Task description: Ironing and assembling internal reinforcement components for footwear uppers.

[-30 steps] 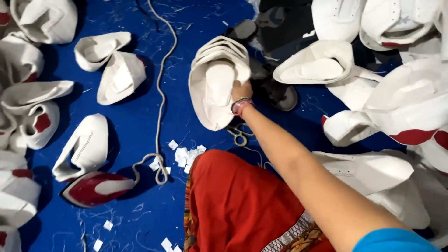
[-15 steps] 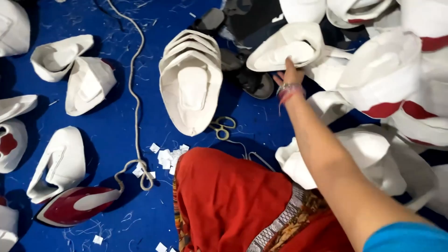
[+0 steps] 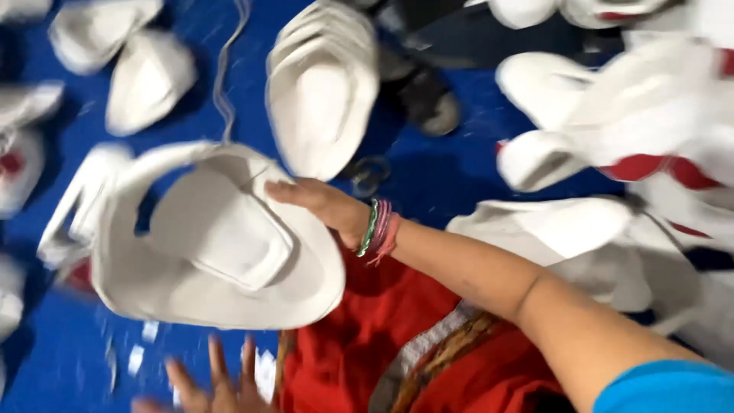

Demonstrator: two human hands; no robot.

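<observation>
Nearest, at the bottom edge, the left hand (image 3: 210, 386) shows only its spread fingers, open and holding nothing, just under the big white shoe piece (image 3: 222, 245). Beside it lies the person's lap in red cloth (image 3: 367, 336) with a patterned band (image 3: 440, 356) running across it.

Above the lap the right arm comes in from the lower right, a blue sleeve (image 3: 665, 390) at its top and a bunch of coloured bangles (image 3: 377, 228) at the wrist. The right hand (image 3: 317, 203) has its fingers stretched along the rim of the white shoe piece and holds it up by that edge, clear of the floor; how tightly the fingers close on it I cannot tell, the picture being smeared by motion. The piece is a curved white shell with a tongue-shaped flap in its middle, tilted toward the left.

Under it is the blue floor mat (image 3: 428, 176), with small white scraps (image 3: 141, 356) scattered on it near the left hand. Farther out sits a stack of white shoe pieces (image 3: 321, 92), nested one in another, with a pair of scissors (image 3: 367, 174) just below it. A white cord (image 3: 225, 73) trails up the mat to the left of the stack. More white pieces (image 3: 149, 76) lie at the far left, and a heap with red patches (image 3: 634, 145) fills the right side.
</observation>
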